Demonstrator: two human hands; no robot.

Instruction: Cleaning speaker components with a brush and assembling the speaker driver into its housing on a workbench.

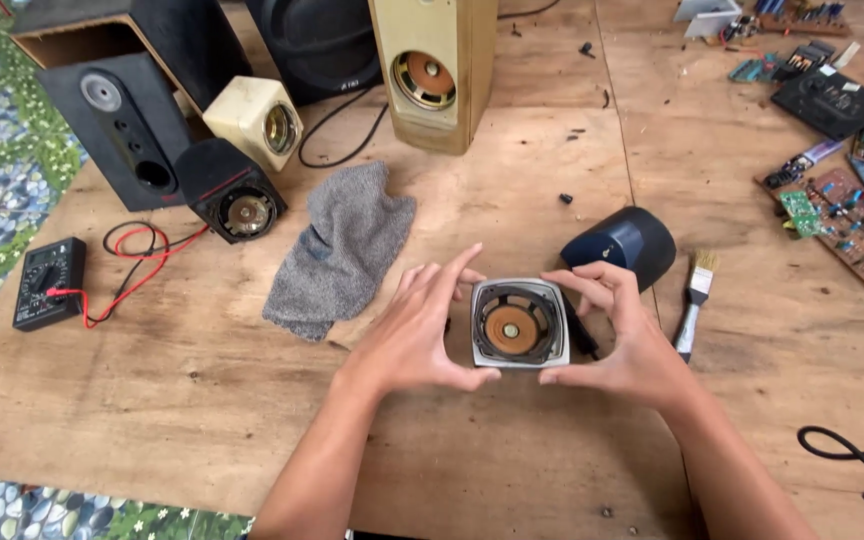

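Observation:
Both hands hold a small square speaker driver (518, 324) with a silver frame and a copper-coloured cone, just above the plywood table (172, 400). My left hand (414, 335) grips its left side with thumb below and fingers above. On its right side my right hand (620, 335) pinches it the same way. A dark blue rounded speaker housing (628, 244) lies right behind the driver, touching or nearly touching my right fingers.
A grey cloth (342, 250) lies left of the hands, a paintbrush (693, 300) to the right. Several speakers (432, 70) stand at the back. A black multimeter (48, 283) with red leads sits far left. Circuit boards (852, 215) crowd the right side. A black cable (852, 460) curls near right.

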